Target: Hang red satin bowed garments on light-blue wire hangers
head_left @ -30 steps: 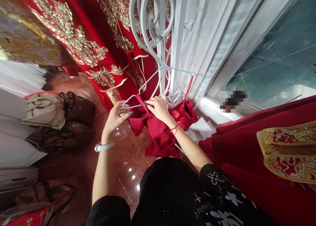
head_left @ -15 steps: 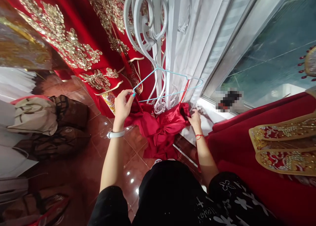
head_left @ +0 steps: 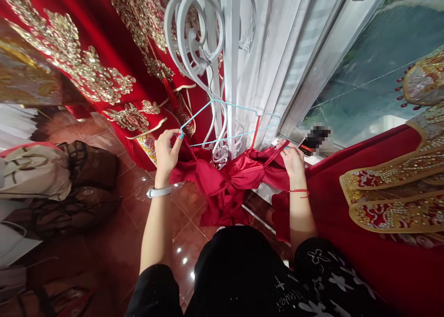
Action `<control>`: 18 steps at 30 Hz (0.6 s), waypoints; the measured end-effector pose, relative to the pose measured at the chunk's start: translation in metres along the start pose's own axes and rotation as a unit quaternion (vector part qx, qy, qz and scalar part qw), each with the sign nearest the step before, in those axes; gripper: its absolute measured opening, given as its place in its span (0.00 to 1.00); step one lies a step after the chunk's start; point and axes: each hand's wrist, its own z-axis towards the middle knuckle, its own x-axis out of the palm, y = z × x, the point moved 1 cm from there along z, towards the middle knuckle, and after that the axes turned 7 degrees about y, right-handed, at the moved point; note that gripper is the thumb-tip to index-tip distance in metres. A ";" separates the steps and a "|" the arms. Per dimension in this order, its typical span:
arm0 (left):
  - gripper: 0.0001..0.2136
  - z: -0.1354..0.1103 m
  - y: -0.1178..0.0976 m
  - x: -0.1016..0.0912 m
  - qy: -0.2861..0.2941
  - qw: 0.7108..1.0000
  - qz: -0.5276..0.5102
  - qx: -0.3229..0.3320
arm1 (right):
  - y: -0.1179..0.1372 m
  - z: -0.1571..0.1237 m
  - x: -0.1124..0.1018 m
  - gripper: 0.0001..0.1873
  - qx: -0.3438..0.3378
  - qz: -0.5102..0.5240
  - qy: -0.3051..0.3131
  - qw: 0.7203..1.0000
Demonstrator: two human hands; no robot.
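A red satin dress [head_left: 239,171] hangs by thin loops from a light-blue wire hanger [head_left: 239,105], whose hook catches on a white scrolled metal rack. My left hand [head_left: 167,150] is closed in a pinch at the hanger's left corner, where a red strap of the dress runs down from the fingers. Over on the other side, my right hand [head_left: 292,159] pinches a red shoulder strap [head_left: 275,154] and draws it out and up from the bodice. The right end of the hanger lies just above that strap, apart from my fingers.
The white metal rack [head_left: 233,53] stands ahead, before a white curtain [head_left: 274,44]. Red gowns with gold beading [head_left: 93,72] hang at left, and an embroidered red garment [head_left: 381,197] at right. Bags [head_left: 38,169] lie on the tiled floor [head_left: 187,206] at left.
My right hand has moved right and up from the bodice edge, pulling a strap out taut. My left hand stays at the hanger's left corner. The view has shifted slightly.
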 end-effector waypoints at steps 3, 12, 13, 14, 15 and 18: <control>0.15 0.002 0.004 0.000 0.000 1.000 -0.024 0.011 | 0.009 0.007 0.012 0.15 -0.095 -0.028 -0.040 0.994; 0.17 0.010 0.014 0.005 0.034 0.997 -0.071 0.006 | 0.063 0.055 0.063 0.20 -0.155 -0.153 0.104 0.970; 0.17 0.010 0.014 0.006 0.042 0.996 -0.075 0.003 | 0.068 0.058 0.069 0.17 -0.156 -0.169 0.128 0.965; 0.17 0.009 0.013 0.006 0.047 0.996 -0.078 0.000 | 0.072 0.060 0.075 0.15 -0.160 -0.187 0.145 0.958; 0.17 0.008 0.012 0.007 0.052 0.995 -0.080 -0.001 | 0.076 0.062 0.080 0.12 -0.169 -0.206 0.157 0.951; 0.17 0.004 0.011 0.009 0.054 0.996 -0.078 0.000 | 0.084 0.065 0.091 0.07 -0.195 -0.273 0.173 0.926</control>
